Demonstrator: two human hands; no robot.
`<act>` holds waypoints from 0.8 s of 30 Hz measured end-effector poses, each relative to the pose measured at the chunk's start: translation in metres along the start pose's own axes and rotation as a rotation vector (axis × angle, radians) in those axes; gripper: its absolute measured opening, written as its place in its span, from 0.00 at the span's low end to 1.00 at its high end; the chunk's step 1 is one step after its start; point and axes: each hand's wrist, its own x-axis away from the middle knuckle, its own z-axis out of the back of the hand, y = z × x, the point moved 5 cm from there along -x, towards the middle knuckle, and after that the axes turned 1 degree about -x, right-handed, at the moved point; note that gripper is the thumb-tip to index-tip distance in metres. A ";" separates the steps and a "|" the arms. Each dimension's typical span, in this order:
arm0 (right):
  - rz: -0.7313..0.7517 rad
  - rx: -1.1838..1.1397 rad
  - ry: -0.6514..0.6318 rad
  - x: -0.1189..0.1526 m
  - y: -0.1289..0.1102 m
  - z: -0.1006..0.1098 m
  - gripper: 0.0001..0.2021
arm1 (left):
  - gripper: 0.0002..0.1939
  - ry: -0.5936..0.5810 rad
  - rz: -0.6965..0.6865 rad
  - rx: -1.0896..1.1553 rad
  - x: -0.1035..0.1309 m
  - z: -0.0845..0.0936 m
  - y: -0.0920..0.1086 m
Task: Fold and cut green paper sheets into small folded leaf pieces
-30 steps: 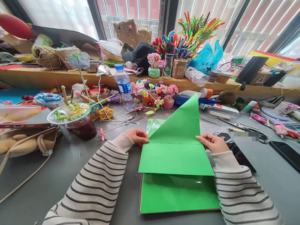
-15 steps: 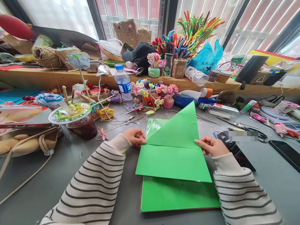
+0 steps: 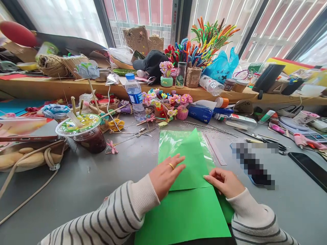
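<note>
A green sheet of paper (image 3: pixel 184 214) with a pointed upper part and a crease across it lies in front of me. Over the left side of its upper part is my left hand (image 3: pixel 168 175), palm down with fingers spread and a ring on one finger. At the right end of the crease, my right hand (image 3: pixel 224 182) pinches the sheet's edge between thumb and fingers. Under the sheet, a clear plastic sleeve (image 3: pixel 168 139) shows at the top, and more green paper (image 3: pixel 226 207) peeks out at the right. The sheet covers most of both.
A clear ruler (image 3: pixel 216 149) lies right of the sleeve, with a phone (image 3: pixel 310 168) farther right. To the left stand a lidded drink cup (image 3: pixel 89 136) and a water bottle (image 3: pixel 135 98). Craft flowers (image 3: pixel 166 102) and a tissue pack (image 3: pixel 200 113) line the back.
The green sheet has come down and toward me, and its point sits lower. My left hand has left the sheet's left edge and spread over its upper part. My right hand still pinches the right edge.
</note>
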 end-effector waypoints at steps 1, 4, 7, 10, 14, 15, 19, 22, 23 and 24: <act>0.002 0.009 -0.015 -0.001 0.001 -0.001 0.16 | 0.22 -0.029 -0.040 -0.014 -0.002 -0.009 0.003; 0.003 0.036 -0.045 -0.002 0.005 -0.003 0.16 | 0.26 -0.129 -0.109 -0.048 -0.004 -0.031 0.004; 0.017 0.069 -0.065 -0.003 0.006 -0.003 0.15 | 0.26 -0.159 -0.127 -0.072 0.000 -0.040 0.000; 0.030 0.089 -0.117 -0.004 0.006 -0.004 0.14 | 0.24 -0.152 -0.137 -0.091 0.003 -0.041 -0.001; 0.022 0.089 -0.161 -0.006 0.008 -0.004 0.13 | 0.24 -0.146 -0.135 -0.099 0.003 -0.042 0.000; 0.018 0.084 -0.164 -0.006 0.009 -0.004 0.13 | 0.24 -0.141 -0.134 -0.095 0.003 -0.043 0.001; 0.002 0.050 -0.156 -0.005 0.011 -0.004 0.14 | 0.24 -0.128 -0.127 -0.061 0.001 -0.040 0.003; -0.004 0.025 -0.140 -0.004 0.010 -0.002 0.14 | 0.26 -0.076 -0.062 0.015 -0.001 -0.029 -0.003; 0.006 0.020 -0.130 -0.004 0.007 0.000 0.14 | 0.27 -0.036 -0.018 0.066 -0.003 -0.022 -0.008; 0.027 0.022 -0.116 -0.004 0.004 0.003 0.14 | 0.28 0.013 0.038 0.136 -0.004 -0.016 -0.015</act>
